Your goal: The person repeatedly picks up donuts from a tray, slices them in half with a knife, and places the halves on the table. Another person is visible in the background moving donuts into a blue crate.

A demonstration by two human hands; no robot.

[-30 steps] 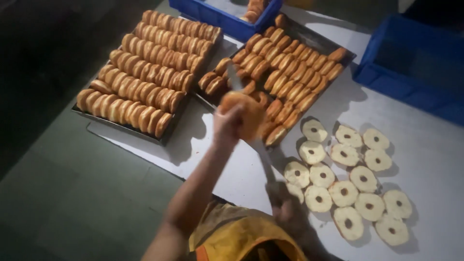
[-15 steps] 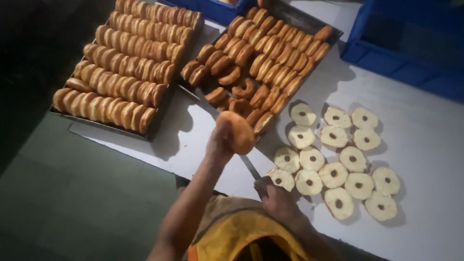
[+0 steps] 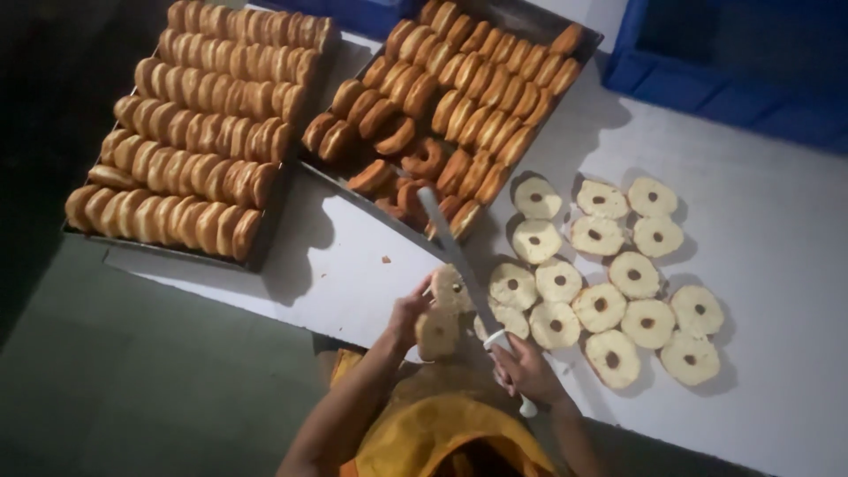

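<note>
My left hand (image 3: 406, 311) grips a ring-shaped bun (image 3: 440, 318) that is split into two halves, pale cut faces showing. A long knife (image 3: 450, 247) with a white handle is in my right hand (image 3: 528, 371); its blade runs up past the bun toward the trays. Both hands are close to my body at the table's near edge. Just right of them, several cut bun halves (image 3: 609, 265) lie face up on the white table (image 3: 777, 221).
Two metal trays hold rows of whole browned buns: a full one (image 3: 194, 124) at the left and another (image 3: 450, 97) in the middle, partly emptied at its near end. Blue crates (image 3: 733, 71) stand at the back right. Green floor (image 3: 132, 380) lies at lower left.
My left hand brought the bun down from in front of the trays to the table's near edge. The bun was whole and now shows two halves. The knife blade lies alongside it.
</note>
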